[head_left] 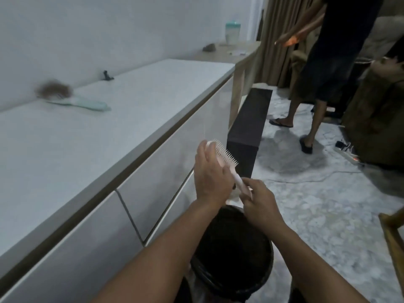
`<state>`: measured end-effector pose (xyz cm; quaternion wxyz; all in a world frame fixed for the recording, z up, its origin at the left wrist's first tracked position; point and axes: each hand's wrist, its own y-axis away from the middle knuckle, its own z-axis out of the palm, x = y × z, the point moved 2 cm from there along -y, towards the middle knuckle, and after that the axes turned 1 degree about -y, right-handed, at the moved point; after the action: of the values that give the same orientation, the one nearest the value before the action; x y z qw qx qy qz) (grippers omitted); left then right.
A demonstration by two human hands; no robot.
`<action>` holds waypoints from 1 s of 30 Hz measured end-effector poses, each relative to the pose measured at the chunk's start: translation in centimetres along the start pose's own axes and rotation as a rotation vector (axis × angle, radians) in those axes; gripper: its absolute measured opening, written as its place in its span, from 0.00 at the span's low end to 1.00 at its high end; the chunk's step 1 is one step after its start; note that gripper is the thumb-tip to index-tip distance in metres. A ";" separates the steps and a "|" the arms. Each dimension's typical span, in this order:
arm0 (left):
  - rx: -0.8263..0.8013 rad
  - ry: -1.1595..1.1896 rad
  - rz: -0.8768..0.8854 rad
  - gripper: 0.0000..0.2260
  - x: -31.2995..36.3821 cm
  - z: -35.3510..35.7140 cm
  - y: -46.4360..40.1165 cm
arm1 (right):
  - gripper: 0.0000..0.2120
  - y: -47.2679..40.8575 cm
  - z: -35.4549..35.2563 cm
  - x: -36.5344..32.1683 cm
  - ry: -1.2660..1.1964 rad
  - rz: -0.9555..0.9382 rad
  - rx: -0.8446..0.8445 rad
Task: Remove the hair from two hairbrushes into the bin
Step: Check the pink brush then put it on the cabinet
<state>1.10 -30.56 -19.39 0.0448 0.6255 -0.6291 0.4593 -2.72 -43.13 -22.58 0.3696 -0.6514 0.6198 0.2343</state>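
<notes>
A pink hairbrush [225, 157] is held up over the black bin [235, 254], bristles facing right and bare of hair. My left hand [211, 173] wraps the back of its head. My right hand [258, 200] pinches its handle from below. A mint-green hairbrush [87, 103] lies on the white cabinet top [122, 119] at the left by the wall, its head covered with a clump of brown hair [53, 89]. The bin stands on the floor right under my forearms, its inside dark.
A dark box [251, 125] stands on the floor beyond the bin, beside the cabinet. A wooden side table [236, 53] holds a teal-lidded jar [232, 32]. Another person [328, 68] stands at the right on the patterned floor. A power strip [349, 155] with cables lies there.
</notes>
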 end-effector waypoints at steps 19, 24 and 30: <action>-0.101 -0.323 0.363 0.15 0.3 -20.7 -14.9 | 0.19 -7.8 -2.4 -23.5 0.070 -0.382 0.034; -0.078 -0.238 0.314 0.21 -2.2 -22.8 -14.4 | 0.19 -7.3 -1.2 -24.2 0.053 -0.355 0.037; 0.070 0.151 -0.099 0.27 0.4 -21.1 -13.5 | 0.17 -4.2 -1.8 -21.8 -0.053 -0.287 0.110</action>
<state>1.28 -14.71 0.01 0.0930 0.6206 -0.5758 0.5240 -1.59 -30.88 -4.00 0.4505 -0.7059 0.5221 0.1618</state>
